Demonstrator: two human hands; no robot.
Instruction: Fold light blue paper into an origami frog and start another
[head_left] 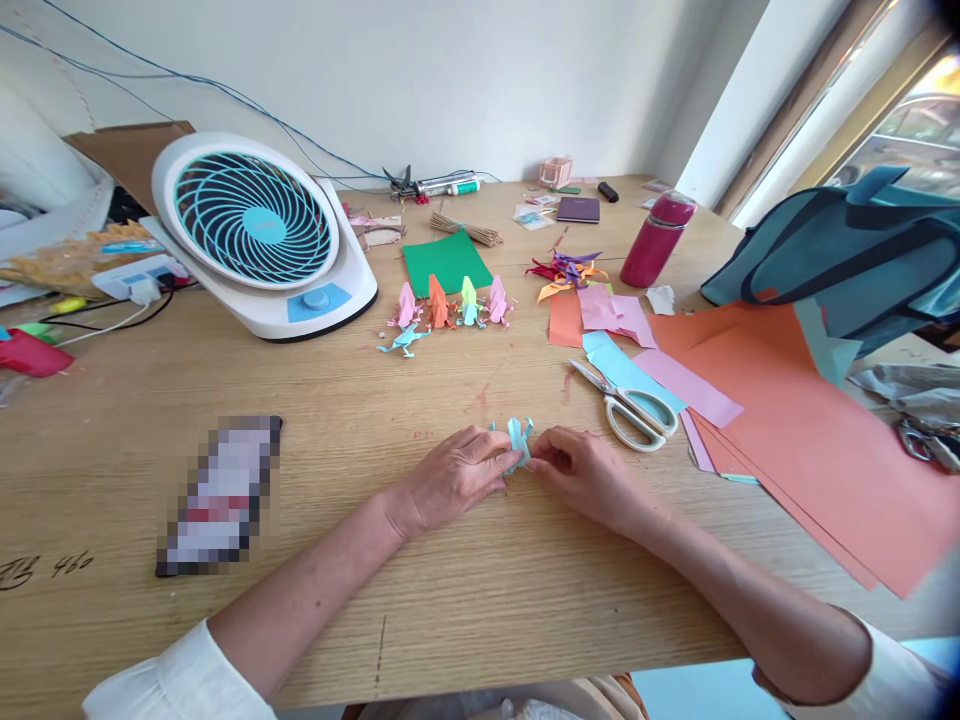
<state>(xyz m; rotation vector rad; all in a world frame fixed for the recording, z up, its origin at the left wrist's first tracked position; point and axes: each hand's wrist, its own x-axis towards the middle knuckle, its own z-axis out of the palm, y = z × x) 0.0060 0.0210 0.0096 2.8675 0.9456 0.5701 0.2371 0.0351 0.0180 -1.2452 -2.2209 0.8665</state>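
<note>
Between my two hands is a small light-blue origami figure (517, 436), resting on or just above the wooden table. My left hand (461, 468) pinches its left side with thumb and fingers. From the right, my right hand (589, 470) has its thumb and fingertips closed on the figure's lower right edge. Beyond them stands a row of folded paper figures, among them an orange one (438, 302) and a yellow-green one (469, 302). A light-blue folded figure (405, 341) lies in front of that row. White-handled scissors (637, 412) rest to the right of my right hand.
A white fan (319, 300) stands at the back left, and a blurred-out flat object (221, 495) lies at left. Large orange sheets (810, 430), a blue paper strip (626, 372), a magenta bottle (656, 243) and a teal bag (832, 250) occupy the right. Green paper (448, 262) lies behind the figures.
</note>
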